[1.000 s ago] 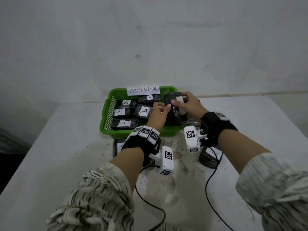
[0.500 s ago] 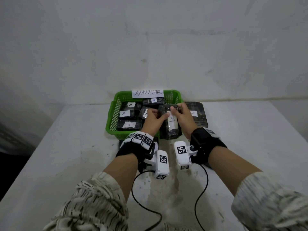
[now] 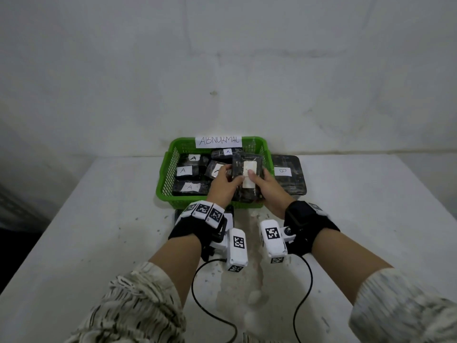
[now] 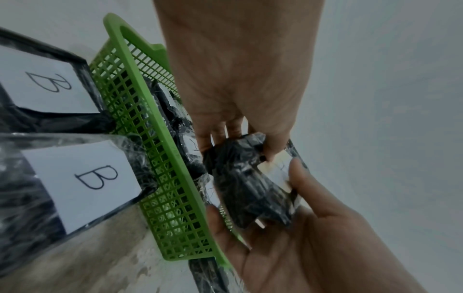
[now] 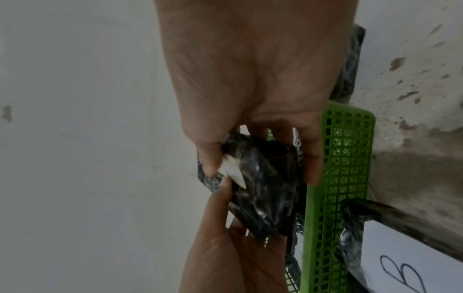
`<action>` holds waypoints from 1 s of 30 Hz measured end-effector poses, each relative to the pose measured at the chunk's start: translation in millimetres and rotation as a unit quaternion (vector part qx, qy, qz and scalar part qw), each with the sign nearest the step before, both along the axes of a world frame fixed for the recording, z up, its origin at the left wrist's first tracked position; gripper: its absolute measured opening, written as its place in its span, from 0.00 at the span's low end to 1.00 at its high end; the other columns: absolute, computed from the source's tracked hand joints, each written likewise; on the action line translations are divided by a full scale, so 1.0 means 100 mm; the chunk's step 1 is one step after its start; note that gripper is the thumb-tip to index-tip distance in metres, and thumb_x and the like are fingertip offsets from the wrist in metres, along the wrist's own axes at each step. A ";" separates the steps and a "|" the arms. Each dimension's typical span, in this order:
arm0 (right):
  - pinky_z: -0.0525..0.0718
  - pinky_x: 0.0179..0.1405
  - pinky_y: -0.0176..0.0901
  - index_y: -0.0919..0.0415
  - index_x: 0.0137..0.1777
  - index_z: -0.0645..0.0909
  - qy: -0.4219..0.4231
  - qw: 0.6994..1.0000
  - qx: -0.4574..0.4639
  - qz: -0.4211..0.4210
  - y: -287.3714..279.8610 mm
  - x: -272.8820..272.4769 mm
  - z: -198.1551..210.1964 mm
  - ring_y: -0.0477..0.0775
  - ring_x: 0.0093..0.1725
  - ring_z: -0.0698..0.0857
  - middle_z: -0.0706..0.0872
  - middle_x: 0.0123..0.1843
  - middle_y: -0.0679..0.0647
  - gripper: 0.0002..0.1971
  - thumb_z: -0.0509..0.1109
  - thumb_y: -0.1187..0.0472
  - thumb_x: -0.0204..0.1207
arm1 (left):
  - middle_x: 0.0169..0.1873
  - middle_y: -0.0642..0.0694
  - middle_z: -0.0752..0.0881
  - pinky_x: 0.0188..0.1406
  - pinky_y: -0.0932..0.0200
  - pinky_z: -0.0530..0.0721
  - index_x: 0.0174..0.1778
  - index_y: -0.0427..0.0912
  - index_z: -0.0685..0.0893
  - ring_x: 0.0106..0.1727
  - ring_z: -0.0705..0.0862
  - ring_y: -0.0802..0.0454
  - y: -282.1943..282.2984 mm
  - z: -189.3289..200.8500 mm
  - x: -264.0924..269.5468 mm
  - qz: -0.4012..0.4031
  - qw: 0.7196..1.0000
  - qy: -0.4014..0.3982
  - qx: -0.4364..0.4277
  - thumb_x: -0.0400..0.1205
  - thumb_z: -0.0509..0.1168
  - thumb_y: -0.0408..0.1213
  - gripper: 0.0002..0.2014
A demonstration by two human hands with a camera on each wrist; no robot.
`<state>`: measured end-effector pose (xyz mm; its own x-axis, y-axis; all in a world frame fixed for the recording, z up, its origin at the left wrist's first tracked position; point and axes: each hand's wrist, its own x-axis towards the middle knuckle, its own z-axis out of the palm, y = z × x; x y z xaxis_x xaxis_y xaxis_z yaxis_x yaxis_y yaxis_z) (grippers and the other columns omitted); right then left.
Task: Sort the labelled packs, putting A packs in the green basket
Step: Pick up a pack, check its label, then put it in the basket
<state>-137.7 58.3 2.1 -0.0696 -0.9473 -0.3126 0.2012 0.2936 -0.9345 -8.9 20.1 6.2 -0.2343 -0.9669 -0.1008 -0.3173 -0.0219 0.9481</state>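
Both of your hands grip one black pack (image 3: 247,178) over the near right part of the green basket (image 3: 173,154) — left hand (image 3: 222,186) and right hand (image 3: 269,189) each with a thumb on its white label. Four A packs (image 3: 189,186) lie inside; a B pack (image 3: 288,174) rests on the tabletop (image 3: 371,206) just right of it.

The letter on the held pack (image 3: 248,178) is covered by the thumbs of the left hand (image 3: 222,185) and the right hand (image 3: 268,190). A pack (image 3: 178,214) at 6 o'clock of the green basket (image 3: 164,184) is largely hidden behind the left wrist. The B pack (image 4: 20,83) is cut off by the left wrist view's edge.
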 end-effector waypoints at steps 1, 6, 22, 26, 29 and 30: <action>0.74 0.72 0.67 0.49 0.82 0.57 -0.007 1.000 0.011 0.012 0.01 -0.01 0.01 0.60 0.71 0.79 0.79 0.73 0.55 0.32 0.68 0.53 0.81 | 0.58 0.44 0.83 0.54 0.57 0.80 0.74 0.43 0.69 0.57 0.83 0.47 -0.01 0.00 0.01 0.002 1.000 0.005 0.006 0.82 0.64 0.41 0.24; 0.85 0.55 0.62 0.51 0.78 0.65 -0.014 1.000 -0.004 -0.020 0.03 -0.06 0.01 0.60 0.62 0.84 0.81 0.70 0.56 0.24 0.64 0.62 0.83 | 0.65 0.43 0.82 0.69 0.47 0.77 0.76 0.42 0.70 0.65 0.81 0.46 0.03 -0.04 -0.02 -0.060 0.997 0.017 0.055 0.81 0.65 0.39 0.26; 0.84 0.56 0.44 0.49 0.71 0.72 0.138 0.983 -0.112 0.050 0.10 -0.06 0.03 0.53 0.59 0.83 0.80 0.60 0.52 0.29 0.73 0.71 0.73 | 0.72 0.38 0.72 0.71 0.42 0.75 0.80 0.43 0.58 0.72 0.75 0.43 0.02 0.05 -0.01 -0.017 0.989 0.125 0.073 0.83 0.63 0.43 0.32; 0.75 0.55 0.40 0.52 0.47 0.77 0.116 0.989 -0.087 0.031 0.08 -0.07 0.06 0.50 0.57 0.80 0.81 0.54 0.51 0.04 0.64 0.55 0.83 | 0.74 0.41 0.72 0.74 0.43 0.71 0.80 0.47 0.61 0.73 0.73 0.45 0.02 0.02 0.02 -0.034 0.993 0.091 0.065 0.82 0.63 0.47 0.30; 0.76 0.52 0.41 0.54 0.51 0.72 0.119 0.991 -0.062 -0.016 0.02 -0.09 0.01 0.55 0.62 0.79 0.79 0.66 0.60 0.07 0.63 0.52 0.83 | 0.70 0.41 0.76 0.72 0.44 0.74 0.77 0.49 0.67 0.70 0.76 0.45 0.04 0.04 0.01 -0.033 0.989 0.119 0.075 0.83 0.62 0.44 0.25; 0.78 0.51 0.40 0.55 0.56 0.72 0.105 0.993 -0.052 -0.023 0.00 -0.09 0.00 0.54 0.61 0.80 0.78 0.68 0.62 0.09 0.63 0.51 0.83 | 0.67 0.40 0.78 0.71 0.45 0.75 0.74 0.49 0.70 0.68 0.78 0.44 0.02 0.04 0.01 -0.023 0.986 0.139 0.085 0.83 0.62 0.42 0.22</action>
<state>-147.0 58.8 1.8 -0.1674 -0.9681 -0.1862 0.0090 0.1874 -0.9822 -8.1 22.2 9.9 -0.3196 -0.9293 -0.1852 -0.0499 -0.1787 0.9826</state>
